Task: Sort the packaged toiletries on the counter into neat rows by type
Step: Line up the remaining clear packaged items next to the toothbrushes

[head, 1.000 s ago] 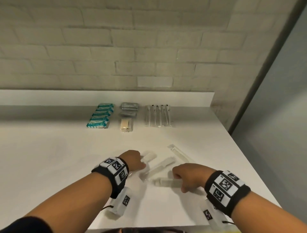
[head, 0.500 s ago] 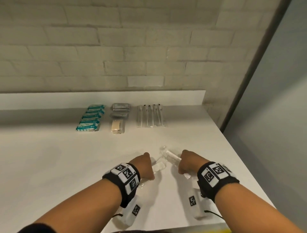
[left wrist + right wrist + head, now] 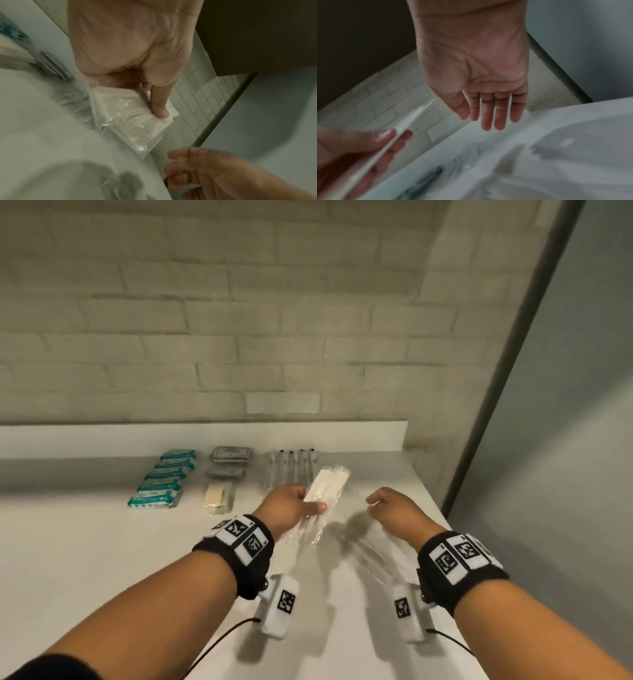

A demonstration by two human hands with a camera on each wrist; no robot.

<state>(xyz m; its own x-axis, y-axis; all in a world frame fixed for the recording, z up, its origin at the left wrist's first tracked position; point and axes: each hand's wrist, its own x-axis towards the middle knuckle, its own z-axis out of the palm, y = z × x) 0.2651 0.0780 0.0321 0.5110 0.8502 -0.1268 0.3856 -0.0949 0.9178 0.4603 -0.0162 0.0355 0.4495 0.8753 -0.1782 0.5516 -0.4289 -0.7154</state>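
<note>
My left hand (image 3: 310, 505) grips a bundle of white combs in clear packets (image 3: 329, 486), raised above the counter with its far end pointing at the back rows. In the left wrist view the thumb (image 3: 160, 108) presses on top of the comb packets (image 3: 123, 112). My right hand (image 3: 375, 503) hovers just right of the bundle. The right wrist view shows that right hand (image 3: 488, 119) with straight fingers and nothing in it. The same view catches the packets (image 3: 412, 119) edge-on at the lower left.
Sorted rows lie by the back wall: teal packets (image 3: 161, 481), grey packets (image 3: 230, 455) with a beige packet (image 3: 217, 498) in front, and slim black-tipped sticks (image 3: 291, 470). A faint clear wrapper (image 3: 370, 559) shows under my right forearm. The white counter (image 3: 85, 542) ends at right.
Both hands have risen from the counter and moved toward the back rows. The left hand now carries the gathered comb packets; the right hand has let go and spread its fingers.
</note>
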